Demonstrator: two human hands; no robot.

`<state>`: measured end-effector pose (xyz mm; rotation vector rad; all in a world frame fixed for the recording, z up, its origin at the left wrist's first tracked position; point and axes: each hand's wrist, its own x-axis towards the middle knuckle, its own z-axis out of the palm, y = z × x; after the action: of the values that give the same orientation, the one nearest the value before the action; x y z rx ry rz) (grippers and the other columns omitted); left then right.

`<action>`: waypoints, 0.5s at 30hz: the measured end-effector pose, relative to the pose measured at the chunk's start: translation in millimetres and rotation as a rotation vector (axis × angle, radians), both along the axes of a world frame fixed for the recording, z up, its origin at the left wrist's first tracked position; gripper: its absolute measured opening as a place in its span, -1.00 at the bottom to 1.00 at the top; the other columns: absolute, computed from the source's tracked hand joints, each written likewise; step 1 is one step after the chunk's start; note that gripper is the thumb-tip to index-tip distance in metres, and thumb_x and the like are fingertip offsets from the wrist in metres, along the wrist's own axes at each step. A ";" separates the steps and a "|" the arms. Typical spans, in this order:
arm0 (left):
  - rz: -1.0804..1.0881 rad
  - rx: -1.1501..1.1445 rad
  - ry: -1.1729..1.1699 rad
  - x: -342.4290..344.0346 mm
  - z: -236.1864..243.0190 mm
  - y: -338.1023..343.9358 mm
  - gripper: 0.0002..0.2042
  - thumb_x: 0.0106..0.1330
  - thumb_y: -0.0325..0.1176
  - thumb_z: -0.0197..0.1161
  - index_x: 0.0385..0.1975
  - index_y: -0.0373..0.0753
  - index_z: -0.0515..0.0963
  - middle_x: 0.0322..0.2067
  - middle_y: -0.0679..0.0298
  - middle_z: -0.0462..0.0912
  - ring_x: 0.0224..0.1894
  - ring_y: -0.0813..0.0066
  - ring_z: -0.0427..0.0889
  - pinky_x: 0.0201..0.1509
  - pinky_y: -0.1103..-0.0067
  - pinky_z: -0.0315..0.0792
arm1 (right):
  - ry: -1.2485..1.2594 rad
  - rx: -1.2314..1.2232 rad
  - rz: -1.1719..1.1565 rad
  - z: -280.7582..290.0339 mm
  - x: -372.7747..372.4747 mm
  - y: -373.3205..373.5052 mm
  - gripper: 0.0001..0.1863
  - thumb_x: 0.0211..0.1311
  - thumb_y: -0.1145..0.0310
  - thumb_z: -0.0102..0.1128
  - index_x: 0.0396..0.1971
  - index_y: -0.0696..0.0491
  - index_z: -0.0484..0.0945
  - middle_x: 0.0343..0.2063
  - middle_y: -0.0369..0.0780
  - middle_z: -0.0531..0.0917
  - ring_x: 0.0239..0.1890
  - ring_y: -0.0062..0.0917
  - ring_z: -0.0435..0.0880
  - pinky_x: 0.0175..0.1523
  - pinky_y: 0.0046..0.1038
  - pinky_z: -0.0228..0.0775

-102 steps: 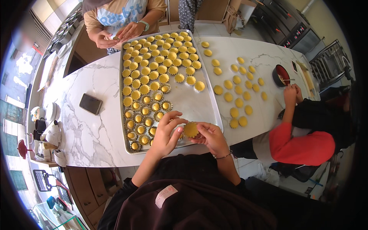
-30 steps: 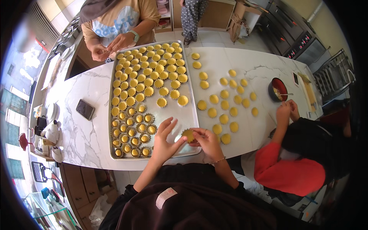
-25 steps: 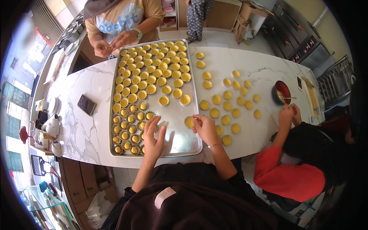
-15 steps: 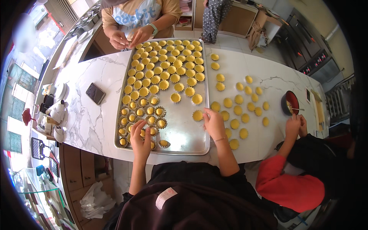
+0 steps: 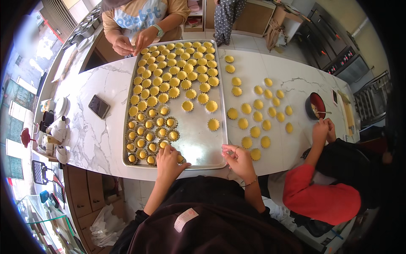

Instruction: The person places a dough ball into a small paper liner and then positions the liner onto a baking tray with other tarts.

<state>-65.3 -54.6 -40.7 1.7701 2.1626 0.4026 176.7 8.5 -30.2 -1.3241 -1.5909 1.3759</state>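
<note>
On a large metal tray (image 5: 198, 146), yellow pastry shells (image 5: 174, 92) in fluted tins fill the far part. Its near left part holds dark fluted tins, each with a yellow dough ball (image 5: 149, 137). My left hand (image 5: 169, 164) is at the tray's near edge, fingers and thumb closed around a filled tin (image 5: 180, 159), which they partly hide. By the near right corner my right hand (image 5: 240, 164) hovers with fingers bent and apart; nothing shows in them. A lone yellow shell (image 5: 213, 124) sits on the tray beyond it.
More yellow shells (image 5: 255, 132) stand on the marble table (image 5: 287, 144) at right. A phone (image 5: 99, 106) lies at left. Across the table, a co-worker's hands (image 5: 134, 42) work at the tray's corner. Another person at right holds a spoon in a dark bowl (image 5: 314, 106).
My right hand has drawn back toward me from beside the lone shell, which stays on the tray. My left hand has come nearer and closed around the tin at the near edge.
</note>
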 end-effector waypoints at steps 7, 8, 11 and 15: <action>-0.024 -0.042 -0.163 -6.0 -1.3 3.5 -0.47 -0.23 -0.14 0.52 -0.25 -0.29 0.55 -0.40 0.20 0.52 -0.36 0.23 0.55 -0.25 0.42 0.46 | -0.066 0.044 0.180 -3.5 -21.7 -1.7 -0.71 0.18 0.39 0.18 -0.12 0.20 0.54 -0.38 -0.20 0.65 -0.48 -0.63 0.62 -0.36 -0.64 0.46; -0.029 -0.043 -0.165 -3.4 2.0 6.0 -0.47 -0.23 -0.14 0.52 -0.25 -0.29 0.55 -0.40 0.20 0.52 -0.36 0.23 0.55 -0.25 0.42 0.46 | -0.068 0.042 0.175 -6.5 -25.4 -2.2 -0.71 0.18 0.39 0.18 -0.12 0.20 0.54 -0.38 -0.20 0.65 -0.48 -0.63 0.62 -0.36 -0.64 0.46; -0.126 0.181 -0.333 12.9 21.0 16.0 -0.38 -0.20 -0.30 0.52 -0.04 -0.30 0.47 -0.36 0.17 0.54 -0.35 0.32 0.55 -0.24 0.51 0.47 | 0.266 -0.339 0.185 -18.7 -35.6 -7.2 -0.68 0.34 0.40 0.01 0.03 0.22 0.43 -0.28 -0.25 0.61 -0.22 -0.62 0.59 -0.18 -0.57 0.54; -0.339 0.428 -0.327 38.1 19.7 25.7 -0.35 -0.15 -0.34 0.51 0.03 -0.28 0.42 -0.29 0.15 0.54 -0.25 0.30 0.55 -0.19 0.47 0.48 | 0.465 -0.597 0.181 -16.0 -38.0 -5.0 -0.66 0.28 0.39 0.10 -0.02 0.26 0.44 -0.24 -0.20 0.63 -0.27 -0.58 0.64 -0.18 -0.54 0.54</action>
<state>-27.2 -29.0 -21.0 2.0643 1.5954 1.0423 138.7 3.6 -46.1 -1.0608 -1.0372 2.1980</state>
